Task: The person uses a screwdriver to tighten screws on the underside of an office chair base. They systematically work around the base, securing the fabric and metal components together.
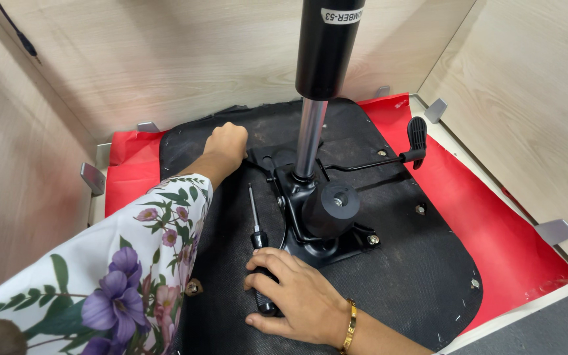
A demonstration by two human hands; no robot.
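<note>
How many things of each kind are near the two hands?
Screwdriver, under right hand: 1
Metal mechanism plate: 1
Gas cylinder: 1
Lever handle: 1
Seat underside, touched by left hand: 1
Total: 5

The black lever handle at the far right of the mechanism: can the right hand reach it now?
Probably yes. The right hand rests on the screwdriver, so it must release that. The seat underside toward the lever handle lies open; only the knob stands nearby.
</note>
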